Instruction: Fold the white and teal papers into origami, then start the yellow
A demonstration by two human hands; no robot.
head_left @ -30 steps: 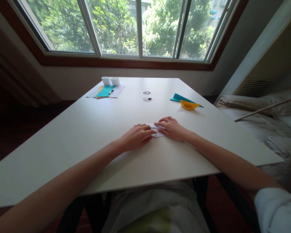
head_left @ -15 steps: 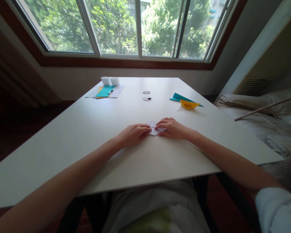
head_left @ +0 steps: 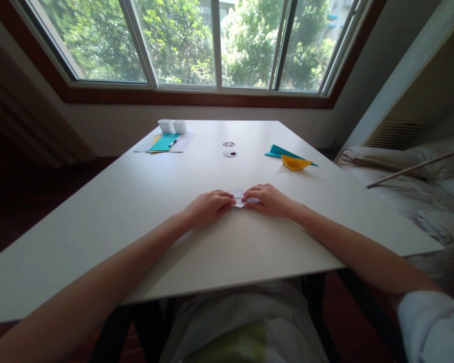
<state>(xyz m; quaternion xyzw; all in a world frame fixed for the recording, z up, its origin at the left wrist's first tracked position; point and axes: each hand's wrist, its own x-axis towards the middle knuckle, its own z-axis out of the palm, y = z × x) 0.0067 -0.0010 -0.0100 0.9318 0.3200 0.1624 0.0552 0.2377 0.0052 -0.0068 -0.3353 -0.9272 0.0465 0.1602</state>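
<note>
A small folded sheet of white paper point(head_left: 238, 201) lies on the white table point(head_left: 227, 252) between my two hands. My left hand point(head_left: 211, 207) grips the paper's left side, thumb and fingertips closed at its edge. On the right side my right hand point(head_left: 269, 199) pinches the same paper, its fingers covering part of it. Both hands rest low, close to the tabletop. How the paper is folded underneath the fingers is hidden.
A yellow paper boat point(head_left: 295, 163) sits by a teal paper plane point(head_left: 281, 151) at the right. Two round discs point(head_left: 230, 154) lie mid-table. Far left are teal sheets point(head_left: 164, 142), a pen point(head_left: 173, 143) and white cups point(head_left: 179, 126). A sofa point(head_left: 386, 166) stands right.
The white paper's near edge has risen slightly, and my left hand has shifted a little away from me. My right hand stays almost in place.
</note>
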